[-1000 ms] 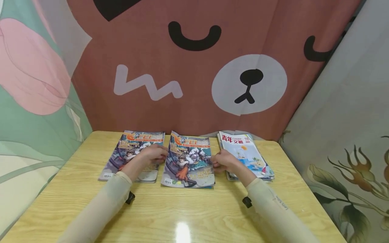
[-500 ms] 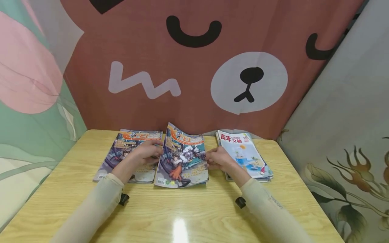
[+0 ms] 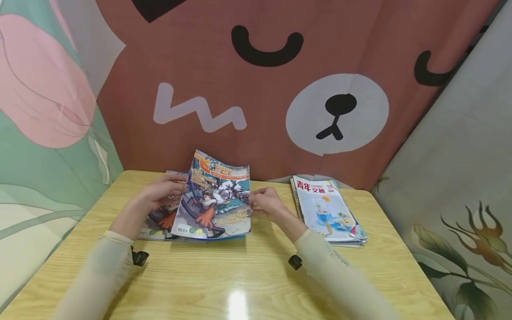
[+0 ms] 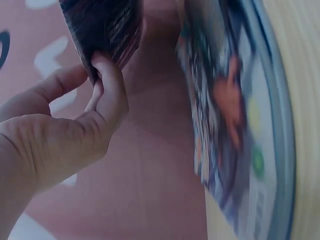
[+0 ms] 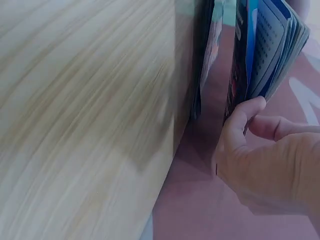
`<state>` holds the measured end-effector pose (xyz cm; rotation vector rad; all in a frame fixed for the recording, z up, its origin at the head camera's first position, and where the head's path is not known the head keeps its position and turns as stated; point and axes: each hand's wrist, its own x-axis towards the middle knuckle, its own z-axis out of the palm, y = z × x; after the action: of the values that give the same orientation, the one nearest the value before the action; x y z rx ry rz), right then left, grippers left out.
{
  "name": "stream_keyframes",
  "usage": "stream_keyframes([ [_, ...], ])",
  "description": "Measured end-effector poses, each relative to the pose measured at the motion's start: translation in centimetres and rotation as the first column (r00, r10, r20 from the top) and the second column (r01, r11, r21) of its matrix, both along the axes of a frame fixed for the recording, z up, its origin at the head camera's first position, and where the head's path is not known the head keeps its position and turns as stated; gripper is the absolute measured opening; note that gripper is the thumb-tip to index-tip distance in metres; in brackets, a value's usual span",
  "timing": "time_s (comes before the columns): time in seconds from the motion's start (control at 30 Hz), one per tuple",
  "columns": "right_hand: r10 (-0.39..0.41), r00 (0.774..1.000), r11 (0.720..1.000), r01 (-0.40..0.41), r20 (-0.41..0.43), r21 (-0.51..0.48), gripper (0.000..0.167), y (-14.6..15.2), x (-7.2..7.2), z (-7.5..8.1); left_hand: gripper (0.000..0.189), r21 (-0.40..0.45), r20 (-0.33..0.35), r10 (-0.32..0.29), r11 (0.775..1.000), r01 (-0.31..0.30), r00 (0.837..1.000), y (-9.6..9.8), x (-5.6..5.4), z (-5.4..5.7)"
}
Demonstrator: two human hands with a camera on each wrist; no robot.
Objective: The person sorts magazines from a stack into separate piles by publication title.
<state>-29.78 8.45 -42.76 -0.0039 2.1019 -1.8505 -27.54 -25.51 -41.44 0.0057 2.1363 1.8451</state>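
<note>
A comic-style magazine (image 3: 216,200) with an orange title is held up between both hands, tilted, overlapping the left magazine pile (image 3: 158,224) in the head view. Its left edge is pinched by my left hand (image 3: 158,195); in the left wrist view, thumb and fingers (image 4: 114,82) grip the magazine's dark underside. My right hand (image 3: 270,204) pinches the right edge. From the right wrist, the magazine's page edges (image 5: 285,45) show, and it stands apart from the pile (image 5: 202,75) below. That pile's top cover matches the held one and is partly covered in the head view.
A second magazine pile (image 3: 326,213) with a white beach-scene cover lies at the right of the wooden table (image 3: 256,275). A brown bear-print curtain (image 3: 264,146) hangs behind the table's far edge, with patterned cloths at both sides.
Both hands have lifted the magazine off the middle of the table and carried it left, over the left pile. The right pile stays where it was.
</note>
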Motion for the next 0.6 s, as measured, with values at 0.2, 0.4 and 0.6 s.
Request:
stream_keyframes([
  [0.2,-0.019,0.999,0.998,0.021,0.029,-0.062,0.04,-3.1,-0.3,-1.1,0.063,-0.098,-0.041,-0.04,0.995,0.035,0.998,-3.2,-0.9,0.1],
  [0.4,-0.06,0.996,0.993,0.065,0.059,-0.095,0.035,-5.0,-0.5,-2.3,0.056,-0.197,-0.038,-0.043,0.98,0.035,0.998,-3.8,-2.1,-0.2],
  [0.6,-0.021,0.998,0.995,0.027,0.062,-0.095,0.03,-5.5,-0.6,-3.4,0.051,-0.24,0.005,-0.027,0.971,0.028,1.0,-4.3,-2.7,-1.3],
])
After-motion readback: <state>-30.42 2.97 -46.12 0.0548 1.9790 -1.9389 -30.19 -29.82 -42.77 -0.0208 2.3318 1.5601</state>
